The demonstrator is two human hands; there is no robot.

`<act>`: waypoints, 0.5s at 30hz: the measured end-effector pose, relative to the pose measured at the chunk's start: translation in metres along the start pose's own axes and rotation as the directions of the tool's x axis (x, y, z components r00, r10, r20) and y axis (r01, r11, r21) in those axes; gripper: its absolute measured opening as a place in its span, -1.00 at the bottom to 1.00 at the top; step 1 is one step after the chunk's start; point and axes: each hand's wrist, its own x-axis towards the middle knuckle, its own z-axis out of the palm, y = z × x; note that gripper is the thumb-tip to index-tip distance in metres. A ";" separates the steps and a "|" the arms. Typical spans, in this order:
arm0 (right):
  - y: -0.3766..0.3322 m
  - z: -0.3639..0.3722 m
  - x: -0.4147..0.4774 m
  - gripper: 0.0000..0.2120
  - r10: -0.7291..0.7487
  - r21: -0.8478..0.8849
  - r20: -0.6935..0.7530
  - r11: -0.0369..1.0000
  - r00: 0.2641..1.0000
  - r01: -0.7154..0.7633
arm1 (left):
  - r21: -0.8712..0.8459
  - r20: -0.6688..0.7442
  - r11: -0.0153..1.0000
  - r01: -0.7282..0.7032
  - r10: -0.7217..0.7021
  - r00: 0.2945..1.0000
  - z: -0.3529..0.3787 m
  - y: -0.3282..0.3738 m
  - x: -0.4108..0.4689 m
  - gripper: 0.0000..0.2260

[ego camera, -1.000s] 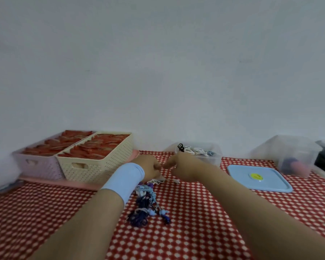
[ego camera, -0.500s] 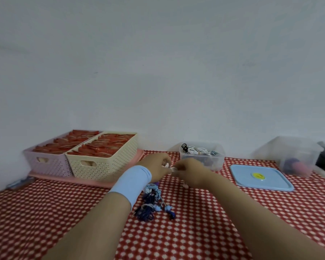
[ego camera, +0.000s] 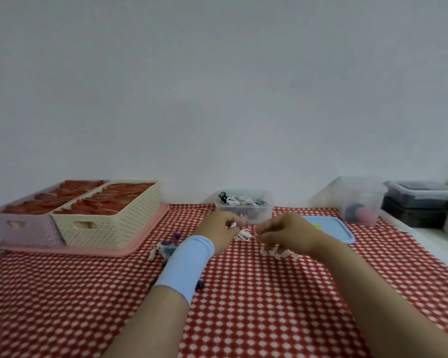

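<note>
Coiling the cord [ego camera: 244,235], it seems
Your left hand [ego camera: 221,232] and right hand [ego camera: 286,232] both pinch the cord just above the counter [ego camera: 269,306]; the next move calls for even tension and small loops.

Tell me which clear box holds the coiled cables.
The middle clear box, just behind the left hand; the right clear box holds pink and dark items.

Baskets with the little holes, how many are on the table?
2. A cream basket stands left of the hands, and a lilac basket stands right beside it, further left. Both sit on the pink tray. None seems hidden.
</note>
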 end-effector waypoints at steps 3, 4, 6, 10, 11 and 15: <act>0.011 -0.002 -0.006 -0.81 -0.050 -0.071 -0.090 0.997 0.995 0.044 | 0.091 0.010 0.989 0.118 -0.119 0.993 0.020 -0.011 -0.004 -0.81; 0.015 -0.003 -0.008 -0.80 -0.061 -0.092 -0.117 0.995 0.991 0.050 | 0.123 0.011 0.981 0.147 -0.149 0.989 0.025 -0.014 -0.004 -0.80; 0.018 -0.007 -0.011 -0.81 -0.060 -0.177 -0.132 0.984 0.989 0.036 | 0.171 -0.005 0.969 0.178 -0.179 0.984 0.027 -0.015 -0.005 -0.76; 0.018 -0.013 -0.017 -0.91 -0.020 -0.335 -0.089 0.942 0.996 -0.012 | 0.333 -0.094 0.940 0.070 -0.041 0.995 0.027 -0.009 -0.007 -0.67; 0.018 -0.012 -0.017 -0.89 -0.007 -0.360 -0.082 0.933 0.997 -0.023 | 0.320 -0.099 0.947 0.017 0.015 0.995 0.028 -0.006 -0.007 -0.68; 0.017 -0.006 -0.016 -0.87 0.017 -0.474 -0.075 0.879 0.997 -0.051 | 0.240 0.042 0.962 -0.131 0.125 0.991 0.039 0.002 -0.006 -0.80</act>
